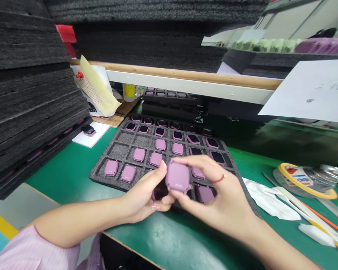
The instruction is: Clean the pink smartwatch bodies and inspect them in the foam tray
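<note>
My right hand (214,191) grips a pink smartwatch body (178,177) between thumb and fingers, its plain back turned up toward me. My left hand (146,193) is closed beside it, its thumb tip close to the body's left edge. Within the left fingers shows a second, dark-faced smartwatch body (159,192), partly covered by the hand. Beneath and behind both hands lies a black foam tray (118,151) of square pockets. Some pockets hold pink bodies back up, such as one watch body (111,168) at the front left; others show dark screens.
Tall stacks of black foam trays (30,93) stand at left and on the shelf (186,80). A watch (88,129) lies on a white pad (94,137). To the right are a white cloth (270,198), a glass jar with yellow tape (304,180) and several long thin tools.
</note>
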